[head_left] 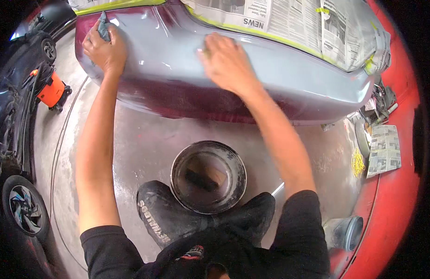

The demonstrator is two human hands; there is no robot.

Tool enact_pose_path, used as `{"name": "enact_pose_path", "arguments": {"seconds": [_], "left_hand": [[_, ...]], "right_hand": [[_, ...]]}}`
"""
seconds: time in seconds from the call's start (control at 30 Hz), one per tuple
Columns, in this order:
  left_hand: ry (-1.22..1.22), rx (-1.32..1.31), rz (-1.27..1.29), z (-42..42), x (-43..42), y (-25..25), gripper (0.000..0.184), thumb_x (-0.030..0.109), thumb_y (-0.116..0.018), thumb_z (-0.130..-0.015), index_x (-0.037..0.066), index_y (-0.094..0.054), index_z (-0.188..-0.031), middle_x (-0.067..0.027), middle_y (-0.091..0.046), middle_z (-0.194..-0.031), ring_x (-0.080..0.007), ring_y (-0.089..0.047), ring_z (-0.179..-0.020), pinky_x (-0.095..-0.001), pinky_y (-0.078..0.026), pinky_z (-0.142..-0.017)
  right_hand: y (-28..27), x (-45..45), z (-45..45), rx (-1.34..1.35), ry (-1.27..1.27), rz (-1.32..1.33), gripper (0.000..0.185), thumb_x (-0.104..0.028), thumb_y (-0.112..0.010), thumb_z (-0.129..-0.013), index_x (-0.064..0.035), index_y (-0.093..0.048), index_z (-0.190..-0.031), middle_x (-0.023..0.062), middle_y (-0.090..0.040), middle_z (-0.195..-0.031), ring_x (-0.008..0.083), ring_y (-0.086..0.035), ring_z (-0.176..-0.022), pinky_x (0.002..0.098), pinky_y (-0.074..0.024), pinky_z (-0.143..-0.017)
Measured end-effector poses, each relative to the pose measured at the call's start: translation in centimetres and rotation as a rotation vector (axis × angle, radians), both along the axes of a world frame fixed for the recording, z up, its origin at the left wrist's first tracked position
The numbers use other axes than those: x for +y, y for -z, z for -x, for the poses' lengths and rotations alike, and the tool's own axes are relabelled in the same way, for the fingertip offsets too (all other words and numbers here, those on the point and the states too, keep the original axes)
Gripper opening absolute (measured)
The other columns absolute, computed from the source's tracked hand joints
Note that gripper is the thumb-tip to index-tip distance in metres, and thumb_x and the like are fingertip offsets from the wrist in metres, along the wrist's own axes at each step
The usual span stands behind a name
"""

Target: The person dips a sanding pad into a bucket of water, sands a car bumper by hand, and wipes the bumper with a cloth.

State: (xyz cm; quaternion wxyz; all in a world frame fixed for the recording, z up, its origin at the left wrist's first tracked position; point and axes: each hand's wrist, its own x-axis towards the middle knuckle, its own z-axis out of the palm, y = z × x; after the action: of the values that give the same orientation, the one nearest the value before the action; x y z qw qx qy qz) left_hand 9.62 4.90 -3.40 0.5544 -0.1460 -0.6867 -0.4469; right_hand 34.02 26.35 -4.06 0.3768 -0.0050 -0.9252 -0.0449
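A car bumper (177,60), grey on top and dark red below, runs across the upper part of the view. At its left end, my left hand (105,49) is closed around a blue-grey cloth (103,28) that sticks up between the fingers. My right hand (224,63) lies on the grey surface near the middle, slightly blurred, its fingers together; whatever is under them is hidden. Newspaper (289,23) with yellow-green tape (270,38) covers the part above the bumper. Between my knees stands a round bucket (176,174) with liquid and a dark block inside.
An orange vacuum (53,90) and a dark car with a wheel (26,204) are at the left. A hose (56,153) crosses the floor. At the right are yellow cord (357,162), newspaper (384,151), a grey bucket (352,233) and a red surface (398,186).
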Motion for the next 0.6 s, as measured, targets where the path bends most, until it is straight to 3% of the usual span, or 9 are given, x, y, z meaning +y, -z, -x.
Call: {"name": "enact_pose_path", "arguments": {"seconds": [0.07, 0.1, 0.2, 0.37, 0.47, 0.5, 0.6], "left_hand": [[0.004, 0.001, 0.032, -0.1, -0.1, -0.1, 0.047, 0.036, -0.066, -0.091, 0.008, -0.065, -0.128, -0.0200, -0.064, -0.122, -0.0366, -0.049, -0.125, -0.0468, -0.037, -0.108], [0.001, 0.001, 0.037, 0.0, -0.1, -0.1, 0.046, 0.036, -0.066, -0.091, 0.008, -0.065, -0.128, -0.0203, -0.064, -0.123, -0.0366, -0.049, -0.125, -0.0469, -0.037, -0.108], [0.014, 0.012, 0.051, 0.2, -0.2, -0.1, 0.046, 0.037, -0.066, -0.091, 0.008, -0.065, -0.127, -0.0205, -0.063, -0.124, -0.0362, -0.050, -0.124, -0.0473, -0.037, -0.107], [-0.024, 0.013, 0.014, -0.1, 0.2, 0.3, 0.046, 0.036, -0.068, -0.090, 0.010, -0.064, -0.127, -0.0199, -0.063, -0.124, -0.0361, -0.051, -0.123, -0.0480, -0.037, -0.107], [-0.014, 0.030, 0.002, -0.1, 0.3, -0.1, 0.045, 0.035, -0.068, -0.089, 0.010, -0.065, -0.126, -0.0212, -0.061, -0.123, -0.0374, -0.051, -0.122, -0.0491, -0.037, -0.106], [-0.003, 0.031, -0.002, 0.0, 0.2, -0.1, 0.045, 0.034, -0.068, -0.088, 0.010, -0.065, -0.126, -0.0225, -0.060, -0.123, -0.0385, -0.050, -0.121, -0.0501, -0.038, -0.105], [-0.010, 0.027, 0.014, 0.0, 0.0, 0.2, 0.045, 0.034, -0.068, -0.089, 0.011, -0.065, -0.127, -0.0211, -0.062, -0.122, -0.0381, -0.051, -0.122, -0.0496, -0.038, -0.106]], "right_hand": [[-0.3, -3.1, 3.1, -0.035, -0.005, 0.018, 0.044, -0.037, -0.051, -0.101, 0.0004, -0.060, -0.122, 0.0184, -0.063, -0.128, 0.0367, -0.058, -0.121, 0.0582, -0.0431, -0.099], [-0.8, -4.3, 4.5, -0.045, -0.001, 0.161, 0.043, -0.037, -0.052, -0.099, -0.0013, -0.062, -0.122, 0.0164, -0.063, -0.130, 0.0362, -0.058, -0.122, 0.0602, -0.0424, -0.099], [0.2, -1.9, 3.1, 0.046, -0.040, 0.128, 0.043, -0.036, -0.052, -0.099, -0.0016, -0.063, -0.121, 0.0169, -0.063, -0.130, 0.0338, -0.058, -0.123, 0.0633, -0.0409, -0.101], [-2.1, 3.5, -6.0, -0.091, 0.419, 0.186, 0.037, -0.031, -0.051, -0.099, -0.0021, -0.064, -0.117, 0.0175, -0.063, -0.128, 0.0347, -0.060, -0.121, 0.0649, -0.0398, -0.103], [0.0, 4.1, -4.5, 0.033, 0.282, 0.106, 0.035, -0.030, -0.052, -0.098, -0.0018, -0.066, -0.113, 0.0178, -0.064, -0.119, 0.0356, -0.062, -0.114, 0.0634, -0.0415, -0.099], [-0.3, 2.2, -3.2, 0.006, 0.269, 0.092, 0.033, -0.030, -0.052, -0.098, -0.0017, -0.067, -0.109, 0.0178, -0.064, -0.113, 0.0365, -0.062, -0.109, 0.0624, -0.0422, -0.095], [-1.7, -4.9, 1.3, -0.113, 0.134, 0.154, 0.035, -0.030, -0.052, -0.098, 0.0006, -0.066, -0.108, 0.0188, -0.063, -0.114, 0.0379, -0.060, -0.111, 0.0628, -0.0415, -0.095]]}}
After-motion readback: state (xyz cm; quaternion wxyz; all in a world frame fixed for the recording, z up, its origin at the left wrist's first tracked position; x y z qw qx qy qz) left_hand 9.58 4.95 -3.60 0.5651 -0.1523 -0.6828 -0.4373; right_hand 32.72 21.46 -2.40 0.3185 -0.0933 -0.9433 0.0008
